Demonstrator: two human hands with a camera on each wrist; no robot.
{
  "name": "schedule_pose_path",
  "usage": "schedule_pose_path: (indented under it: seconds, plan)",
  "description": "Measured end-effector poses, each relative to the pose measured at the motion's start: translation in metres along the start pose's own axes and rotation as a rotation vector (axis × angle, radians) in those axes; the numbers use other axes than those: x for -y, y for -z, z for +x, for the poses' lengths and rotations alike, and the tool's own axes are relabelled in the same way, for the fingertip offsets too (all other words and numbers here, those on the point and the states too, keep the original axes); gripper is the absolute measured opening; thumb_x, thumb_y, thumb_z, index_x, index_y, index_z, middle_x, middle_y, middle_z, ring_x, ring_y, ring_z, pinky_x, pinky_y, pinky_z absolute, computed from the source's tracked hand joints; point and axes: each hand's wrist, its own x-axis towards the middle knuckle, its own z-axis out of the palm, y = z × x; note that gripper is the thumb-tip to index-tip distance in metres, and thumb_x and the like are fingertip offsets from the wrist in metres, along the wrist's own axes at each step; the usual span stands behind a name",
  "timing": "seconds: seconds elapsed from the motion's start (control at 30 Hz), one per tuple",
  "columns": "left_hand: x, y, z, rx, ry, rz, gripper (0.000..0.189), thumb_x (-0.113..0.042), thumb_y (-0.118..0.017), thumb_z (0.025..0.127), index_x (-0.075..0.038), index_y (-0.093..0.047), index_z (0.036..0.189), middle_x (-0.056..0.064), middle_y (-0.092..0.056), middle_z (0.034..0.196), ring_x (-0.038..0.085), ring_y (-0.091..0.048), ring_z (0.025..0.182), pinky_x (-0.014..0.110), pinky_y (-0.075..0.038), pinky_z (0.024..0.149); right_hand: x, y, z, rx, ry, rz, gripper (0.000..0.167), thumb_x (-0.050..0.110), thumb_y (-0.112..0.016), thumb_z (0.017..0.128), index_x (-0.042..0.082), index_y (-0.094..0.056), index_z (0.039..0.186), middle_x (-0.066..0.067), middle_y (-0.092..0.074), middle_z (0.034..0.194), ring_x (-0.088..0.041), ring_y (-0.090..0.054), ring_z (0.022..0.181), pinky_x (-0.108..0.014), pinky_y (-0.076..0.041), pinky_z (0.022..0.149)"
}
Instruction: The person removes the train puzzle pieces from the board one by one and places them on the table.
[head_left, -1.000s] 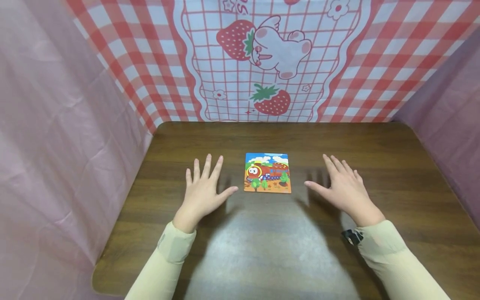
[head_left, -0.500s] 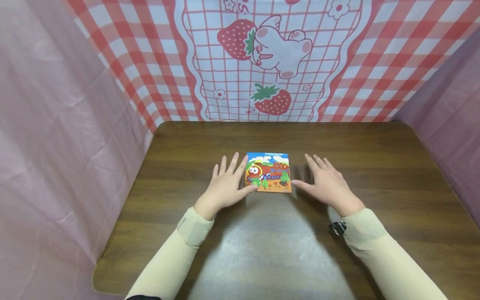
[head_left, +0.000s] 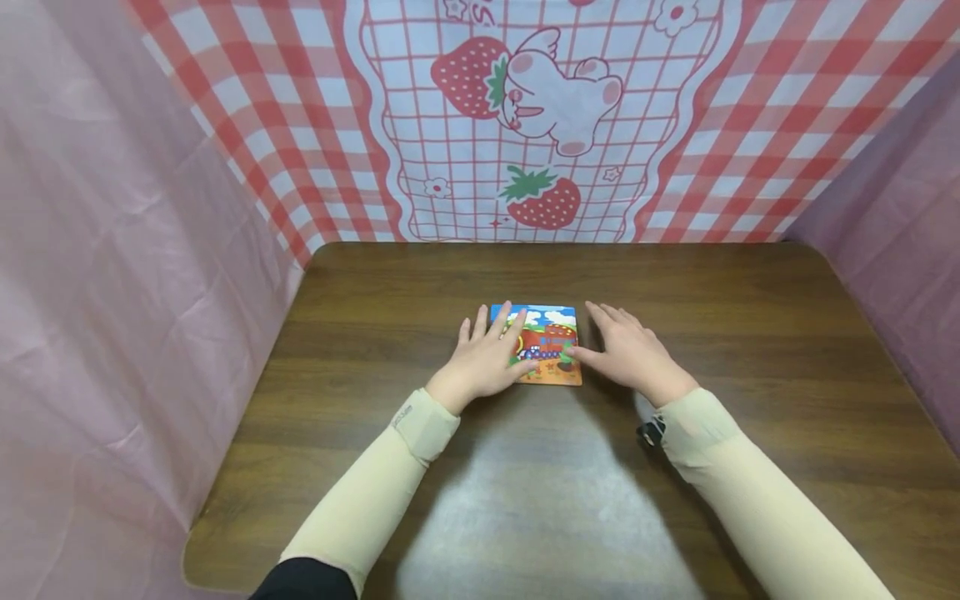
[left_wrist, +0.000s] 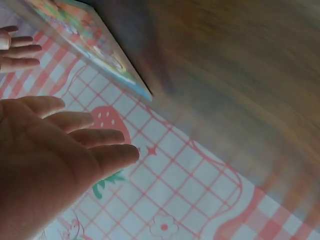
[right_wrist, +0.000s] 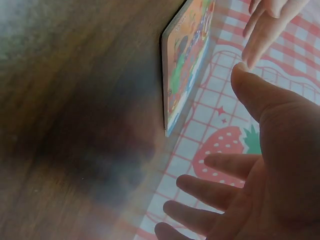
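Observation:
A flat square train picture puzzle lies on the wooden table. Over its left side spreads my left hand, fingers apart, hiding the train's face. My right hand is at the puzzle's right edge, its thumb overlapping that edge in the head view. In the left wrist view, a gap separates the left hand from the puzzle. The right wrist view likewise has the puzzle apart from the right hand. Neither hand grips anything.
The brown wooden table has rounded corners. Behind it hangs a red-and-white checked cloth with strawberries. Pink curtains flank the table. A small black object shows at my right cuff.
Both hands have moved inward toward the puzzle from either side. The left hand now covers its left part. The puzzle has stayed in place.

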Motion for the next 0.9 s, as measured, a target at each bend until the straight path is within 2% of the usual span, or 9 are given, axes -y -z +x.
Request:
schedule_pose_path:
  seconds: [0.3,0.63,0.9]
  plan:
    - [-0.008,-0.005,0.020,0.109,0.013,0.010,0.085,-0.064,-0.042,0.102,-0.020,-0.010,0.166,0.009,0.001,0.170,0.041,0.003,0.151,0.059,-0.005,0.118,-0.005,-0.005,0.021,0.017,0.014,0.033,0.090,0.053,-0.068,0.094,-0.003,-0.035,0.155,-0.031,-0.031,0.157,-0.050,-0.028,0.143,-0.074,-0.026,0.105]
    - [-0.010,-0.016,0.030,0.204,0.003,0.056,0.084,-0.063,-0.042,0.102,-0.020,-0.006,0.166,0.007,0.003,0.170,0.037,0.004,0.153,0.047,-0.008,0.121,-0.001,-0.011,0.041,0.023,0.065,0.053,0.078,0.046,-0.075,0.092,-0.004,-0.049,0.146,-0.031,-0.043,0.148,-0.050,-0.041,0.135,-0.068,-0.034,0.105]
    - [-0.011,-0.017,0.031,0.216,0.007,0.114,0.083,-0.064,-0.040,0.103,-0.023,-0.005,0.166,0.006,0.006,0.170,0.036,0.004,0.153,0.046,-0.007,0.121,0.002,-0.011,0.050,0.035,0.062,0.050,0.064,0.034,-0.078,0.092,-0.007,-0.058,0.137,-0.029,-0.053,0.139,-0.047,-0.046,0.131,-0.062,-0.034,0.108]
